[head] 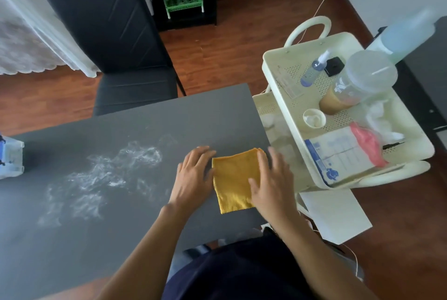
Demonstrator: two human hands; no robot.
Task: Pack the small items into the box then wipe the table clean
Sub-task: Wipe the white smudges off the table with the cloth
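A folded yellow cloth (232,180) lies flat near the right edge of the dark grey table (135,128). My left hand (193,175) rests on the table at the cloth's left edge, fingers spread. My right hand (272,182) lies flat over the cloth's right side, fingers apart. White powdery smears (101,174) cover the middle of the table, left of my hands. A clear plastic box (11,157) with a blue latch stands at the table's far left edge, partly cut off.
A cream cart (300,62) stands to the right of the table, holding a spray bottle (314,68), a lidded drink cup (348,89), a small white bowl (314,117), a paper packet and a pink bag. A black chair (135,87) sits behind the table.
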